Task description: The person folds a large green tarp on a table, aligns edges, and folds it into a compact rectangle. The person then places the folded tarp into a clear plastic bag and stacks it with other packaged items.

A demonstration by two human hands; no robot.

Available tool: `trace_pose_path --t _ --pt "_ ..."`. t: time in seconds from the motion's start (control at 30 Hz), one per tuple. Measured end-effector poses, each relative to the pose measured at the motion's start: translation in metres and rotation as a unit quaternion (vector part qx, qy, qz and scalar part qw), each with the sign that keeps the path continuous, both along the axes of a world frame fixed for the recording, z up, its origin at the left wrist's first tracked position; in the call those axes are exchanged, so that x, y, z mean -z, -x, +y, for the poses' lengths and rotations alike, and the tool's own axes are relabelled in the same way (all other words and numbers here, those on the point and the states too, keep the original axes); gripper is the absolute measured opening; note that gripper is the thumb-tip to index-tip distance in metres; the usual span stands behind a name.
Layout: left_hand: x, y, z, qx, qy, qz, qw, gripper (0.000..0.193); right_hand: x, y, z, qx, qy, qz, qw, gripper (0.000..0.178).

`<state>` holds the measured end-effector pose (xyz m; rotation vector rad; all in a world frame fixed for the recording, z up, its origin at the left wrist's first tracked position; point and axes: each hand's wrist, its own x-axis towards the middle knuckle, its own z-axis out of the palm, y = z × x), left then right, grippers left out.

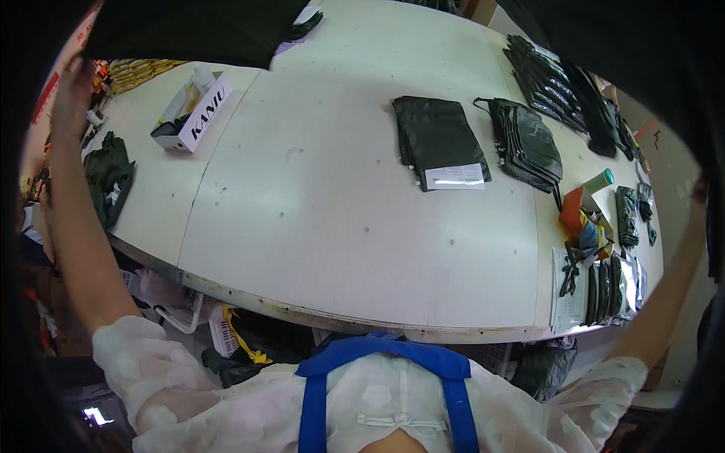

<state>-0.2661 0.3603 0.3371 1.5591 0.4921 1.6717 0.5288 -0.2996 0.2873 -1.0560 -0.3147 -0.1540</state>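
Both my arms are raised wide apart. At the far upper left, my left hand (73, 90) is closed on the lower corner of a black cloth (192, 32), which hangs across the top of the view. More black fabric (612, 34) spans the upper right; whether it is the same piece, I cannot tell. My right hand (701, 192) is at the dark right rim, blurred and partly cut off, so its fingers do not show. Beneath, on the white table (317, 211), a folded black garment (439, 134) lies with a white-labelled packet at its lower edge.
Right of it lies a stack of black drawstring bags (525, 143). Packed black bundles (544, 83), an orange box (578, 211), a green roll (599, 180) and a paper sheet (566, 302) line the right. A white box (192, 113) and dark green cloth (109, 177) stand left.
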Motion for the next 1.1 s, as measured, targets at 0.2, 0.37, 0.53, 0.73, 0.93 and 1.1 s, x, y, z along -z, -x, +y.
trace_pose_path --t 0.2,0.37,0.53,0.73,0.93,1.1 --pt "0.184 0.046 -0.015 0.057 0.241 0.173 0.953 0.018 0.131 0.042 -0.022 0.047 0.067 0.095 0.992 0.032" --pt "0.307 0.100 -0.070 0.054 0.377 0.347 0.857 0.015 0.262 0.094 -0.059 0.086 0.144 0.215 0.962 0.033" --pt "0.419 0.167 -0.120 0.001 0.500 0.436 0.748 0.012 0.356 0.145 -0.137 0.112 0.274 0.330 0.896 0.034" --pt "0.453 0.223 -0.148 -0.011 0.622 0.528 0.578 0.013 0.417 0.279 -0.185 -0.198 0.610 0.408 0.649 0.040" --pt "0.514 0.219 -0.132 -0.063 0.368 0.747 0.550 0.005 0.363 0.366 -0.081 -0.591 0.729 -0.003 0.347 0.027" --pt "0.441 0.106 -0.139 -0.168 0.282 0.812 0.482 0.013 0.329 0.368 0.161 -0.124 0.700 -0.261 0.653 0.063"
